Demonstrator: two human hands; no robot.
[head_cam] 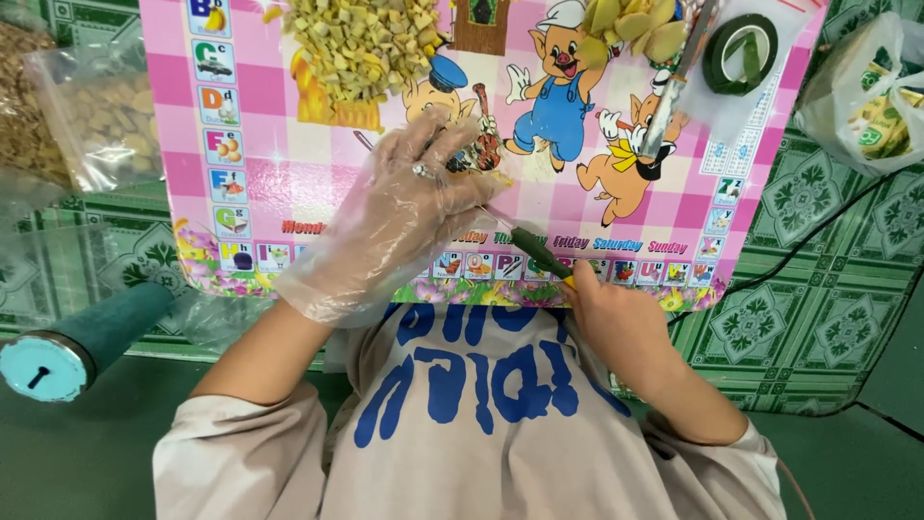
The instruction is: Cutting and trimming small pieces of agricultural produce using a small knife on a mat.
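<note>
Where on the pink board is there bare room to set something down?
Bare pink checks lie on the pink cartoon board between the pile of yellow cut pieces and the clear-gloved left hand. The far right is crowded around the dark green tape roll.

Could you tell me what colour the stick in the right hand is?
Dark green stick, yellow at the right hand; head view.

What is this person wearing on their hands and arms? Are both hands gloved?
Only one is. The left hand wears a loose, clear, crinkled plastic glove that ends at the wrist, and a ring shows through it. The right hand is bare. Both forearms are uncovered; pale beige sleeves stop about the elbows, part of a top printed with blue lettering.
</note>
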